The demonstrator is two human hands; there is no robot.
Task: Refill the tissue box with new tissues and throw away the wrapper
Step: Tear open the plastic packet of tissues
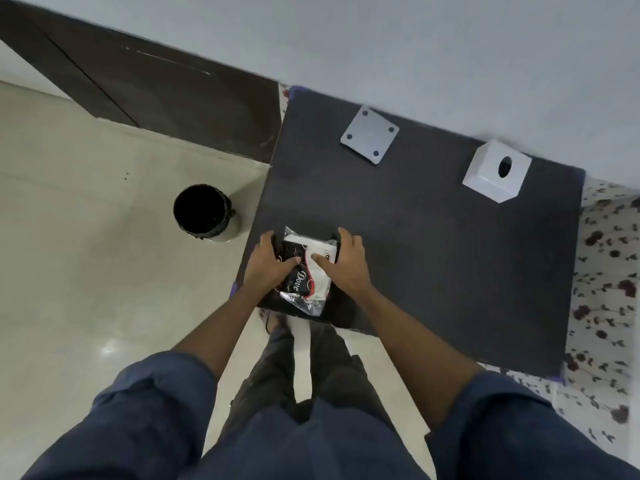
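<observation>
A wrapped pack of tissues [306,271], black and white with clear plastic ends, lies at the near left corner of the dark table [433,265]. My left hand [268,263] grips its left side and my right hand [346,263] grips its right side, thumbs pressed on top. The white cube tissue box cover [495,174] with an oval hole stands at the far right of the table. Its white square base plate [370,135] lies apart at the far middle, underside up with dark pads at the corners.
A black-lined waste bin [204,211] stands open on the pale tiled floor to the left of the table. A dark wooden panel [166,84] runs along the wall at the far left. A floral cloth [609,271] shows at the table's right edge.
</observation>
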